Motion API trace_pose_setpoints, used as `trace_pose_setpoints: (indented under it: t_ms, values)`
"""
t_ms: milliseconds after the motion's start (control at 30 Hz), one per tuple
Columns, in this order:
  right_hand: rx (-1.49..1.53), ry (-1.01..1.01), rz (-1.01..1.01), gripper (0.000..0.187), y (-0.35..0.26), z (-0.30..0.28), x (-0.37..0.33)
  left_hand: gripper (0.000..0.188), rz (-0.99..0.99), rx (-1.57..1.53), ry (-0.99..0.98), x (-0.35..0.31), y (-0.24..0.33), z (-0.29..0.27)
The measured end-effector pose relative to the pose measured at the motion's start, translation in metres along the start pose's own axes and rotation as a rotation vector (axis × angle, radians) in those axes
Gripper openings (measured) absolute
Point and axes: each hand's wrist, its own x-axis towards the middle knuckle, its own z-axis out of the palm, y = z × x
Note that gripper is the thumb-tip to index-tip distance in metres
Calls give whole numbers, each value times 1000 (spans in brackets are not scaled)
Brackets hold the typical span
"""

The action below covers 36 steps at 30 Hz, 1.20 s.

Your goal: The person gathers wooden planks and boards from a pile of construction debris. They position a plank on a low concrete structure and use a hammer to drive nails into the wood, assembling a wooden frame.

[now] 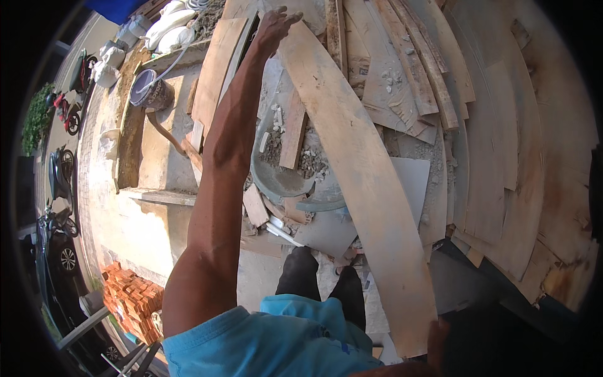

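Observation:
A long, pale plywood strip [358, 144] runs slantwise in front of my body, from the far middle to the near right. My left arm is stretched far forward, and my left hand [276, 28] is closed at the strip's far end, fingers bent over its corner. At the near end, my right hand [438, 339] is at the right edge of the strip, closed on it; shadow hides most of its fingers. Under the strip lies a round grey basin [279, 179] with rubble and a short wood block [293, 129] in it.
Plywood sheets [496, 138] and long timber battens [408, 56] are piled on the right. A bucket [149, 89] stands at the left inside a low-walled trough. Stacked orange bricks [129, 292] sit at the near left; parked motorbikes [59, 182] lie beyond. Debris surrounds my feet.

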Motion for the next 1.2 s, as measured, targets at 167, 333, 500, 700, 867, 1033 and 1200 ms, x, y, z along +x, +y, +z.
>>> trace_pose_setpoints:
  t_ms: [167, 333, 500, 700, 867, 1033, 1200]
  values:
    - [-21, 37, 1, 14, -45, -10, -6, 93, -731, -61, 5, -189, -93, 8]
    - [-315, 24, -64, 18, -19, -15, -5, 58, -1070, -756, -46, -276, -103, 59]
    - [-368, 119, -247, 22, 13, -14, -4, 39, -861, -744, 43, -281, -90, 79]
    - [-234, 153, -122, 36, 58, -37, 6, 39, -788, -843, -72, -287, -18, 84]
    - [-233, 182, -93, 30, 132, -68, 11, 41, -783, -712, -140, -333, 51, 115]
    - [-240, 402, -130, 25, 197, -87, 20, 38, -734, -692, 49, -350, 100, 146]
    - [169, 554, 66, 28, 189, -113, 35, 39, -724, -688, -12, -328, 117, 158]
